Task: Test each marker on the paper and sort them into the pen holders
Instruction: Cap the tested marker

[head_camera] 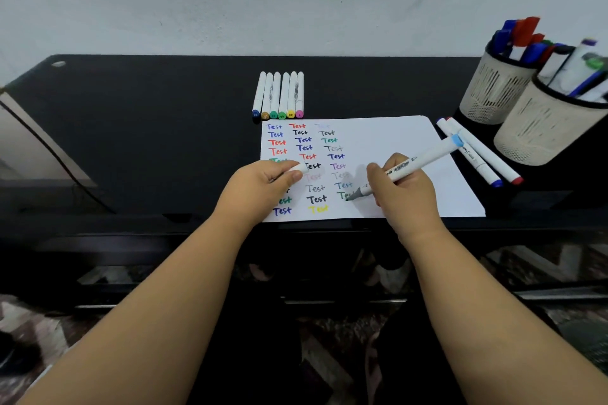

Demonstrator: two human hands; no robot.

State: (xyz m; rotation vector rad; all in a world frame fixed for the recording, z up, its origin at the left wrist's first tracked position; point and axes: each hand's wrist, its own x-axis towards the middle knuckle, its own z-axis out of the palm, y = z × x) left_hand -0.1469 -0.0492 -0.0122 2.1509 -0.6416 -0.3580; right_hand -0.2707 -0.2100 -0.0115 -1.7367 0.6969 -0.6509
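Observation:
A white sheet of paper (pixel 388 138) covered with coloured "Test" words lies on the black desk (pixel 148 115). My right hand (pixel 406 194) grips a white marker (pixel 421 163) with a light blue band, its tip touching the paper at a dark green word. My left hand (pixel 263 187) rests on the paper's left side and pinches the white cap (pixel 297 169). Several capped white markers (pixel 279 95) lie in a row behind the paper. Two more markers (pixel 477 151) lie right of the paper. Two mesh pen holders (pixel 493 89) (pixel 546 128) at far right hold markers.
A pale wall rises behind the desk. A cable (pixel 49 148) crosses the desk's left corner beside a light panel. The desk's front edge runs just below the paper, with a patterned floor underneath.

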